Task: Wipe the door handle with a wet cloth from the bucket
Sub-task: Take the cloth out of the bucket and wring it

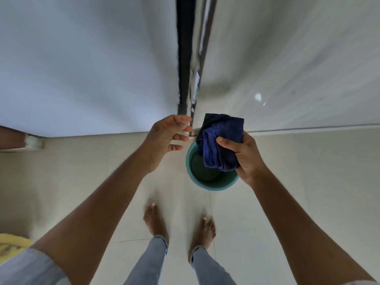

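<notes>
No readable text, label or number shows anywhere.

Both our bare forearms reach forward and down. Our left hand (167, 138) hangs empty, fingers loosely spread and curled. Our right hand (243, 156) grips a folded dark blue terry cloth (220, 140), thumb pressed across its front.

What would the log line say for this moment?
right hand: holds blue cloth above bucket | left hand: open, empty | door handle: not visible
</notes>
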